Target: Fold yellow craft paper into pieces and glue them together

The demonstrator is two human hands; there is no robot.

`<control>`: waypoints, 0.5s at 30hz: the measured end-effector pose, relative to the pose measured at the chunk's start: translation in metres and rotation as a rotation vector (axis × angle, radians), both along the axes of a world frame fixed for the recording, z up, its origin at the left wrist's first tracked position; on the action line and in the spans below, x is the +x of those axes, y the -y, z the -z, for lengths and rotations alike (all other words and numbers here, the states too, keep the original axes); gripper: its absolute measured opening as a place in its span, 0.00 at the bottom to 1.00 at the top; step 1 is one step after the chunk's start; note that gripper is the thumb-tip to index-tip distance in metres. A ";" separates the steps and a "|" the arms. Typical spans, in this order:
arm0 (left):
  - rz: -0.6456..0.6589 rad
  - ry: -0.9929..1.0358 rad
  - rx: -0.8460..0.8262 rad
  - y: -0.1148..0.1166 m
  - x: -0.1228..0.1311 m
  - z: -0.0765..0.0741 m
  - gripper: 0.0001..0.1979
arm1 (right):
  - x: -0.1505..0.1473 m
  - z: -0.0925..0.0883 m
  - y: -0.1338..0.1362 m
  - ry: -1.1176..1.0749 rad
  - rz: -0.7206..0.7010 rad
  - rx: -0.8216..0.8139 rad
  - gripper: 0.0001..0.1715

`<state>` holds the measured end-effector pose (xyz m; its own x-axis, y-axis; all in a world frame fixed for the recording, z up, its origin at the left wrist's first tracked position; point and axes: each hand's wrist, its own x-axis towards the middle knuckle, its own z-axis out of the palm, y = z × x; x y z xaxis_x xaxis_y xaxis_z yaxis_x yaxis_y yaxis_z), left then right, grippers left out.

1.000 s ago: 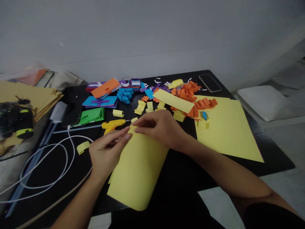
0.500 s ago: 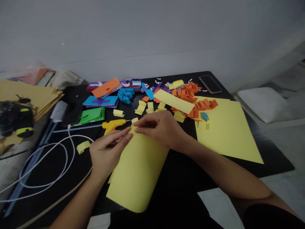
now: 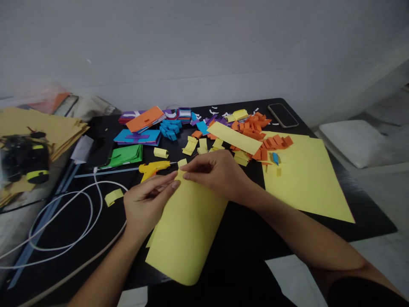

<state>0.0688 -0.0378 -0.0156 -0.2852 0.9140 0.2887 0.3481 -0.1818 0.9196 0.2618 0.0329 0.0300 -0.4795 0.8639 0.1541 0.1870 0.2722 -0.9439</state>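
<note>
A yellow paper sheet [image 3: 188, 230] lies folded over on the black table [image 3: 243, 238], its curved fold hanging past the near edge. My left hand [image 3: 145, 204] pinches the sheet's far left corner, fingers closed on the paper. My right hand [image 3: 217, 172] presses down on the far edge beside it, fingers closed on the paper. A yellow glue gun [image 3: 153, 168] lies just beyond my left fingertips.
Small folded orange [image 3: 265, 140], yellow [image 3: 191, 145] and blue [image 3: 169, 128] paper pieces litter the far half of the table. A large yellow sheet [image 3: 303, 175] lies right, a phone [image 3: 283, 115] behind it. White cable [image 3: 64, 213] loops left; coloured card stacks [image 3: 137, 136] sit far left.
Both hands and the folded sheet keep the same pose. The view has shifted slightly, so everything sits a little lower and to the right.
</note>
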 end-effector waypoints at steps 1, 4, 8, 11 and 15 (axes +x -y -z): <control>0.000 -0.006 0.001 0.000 0.000 0.000 0.11 | 0.000 0.000 0.000 -0.001 -0.002 -0.003 0.08; 0.006 0.023 -0.018 -0.001 0.001 -0.003 0.11 | 0.000 0.000 0.000 -0.001 -0.005 -0.011 0.08; 0.055 0.137 -0.082 -0.003 0.002 -0.007 0.10 | 0.000 0.000 0.000 -0.015 -0.021 -0.025 0.07; 0.115 0.109 -0.147 -0.005 0.002 -0.007 0.06 | -0.001 0.003 0.001 -0.012 -0.038 -0.042 0.06; 0.181 0.047 -0.182 -0.005 -0.001 -0.002 0.09 | -0.003 0.005 0.002 -0.008 -0.069 -0.082 0.07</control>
